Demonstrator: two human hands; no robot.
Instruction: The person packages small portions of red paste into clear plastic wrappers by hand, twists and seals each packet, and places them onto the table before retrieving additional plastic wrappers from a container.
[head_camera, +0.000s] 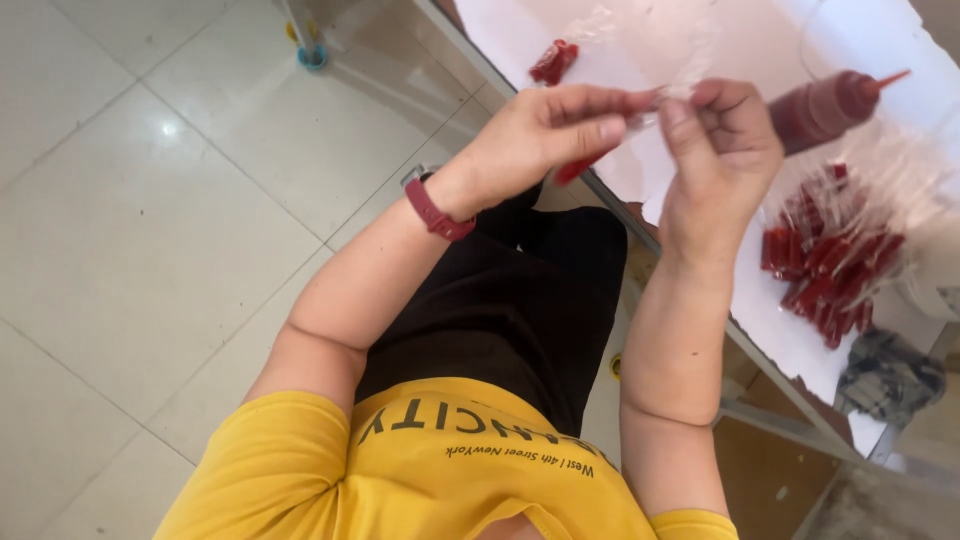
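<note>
My left hand (545, 135), with a red watch strap on its wrist, and my right hand (720, 140) meet above the edge of a white table (620, 60). Together they pinch a small clear plastic sachet (648, 103) by its top. A red filled end of the sachet (575, 170) pokes out below my left fingers. My fingers hide most of the sachet.
A squeeze bottle of red sauce (830, 108) lies on the table at the right. Below it is a heap of several red filled sachets (830, 265) in clear plastic. One red packet (553, 62) lies farther up. A dark bundle (885, 375) sits near the table's end, with tiled floor (150, 200) at the left.
</note>
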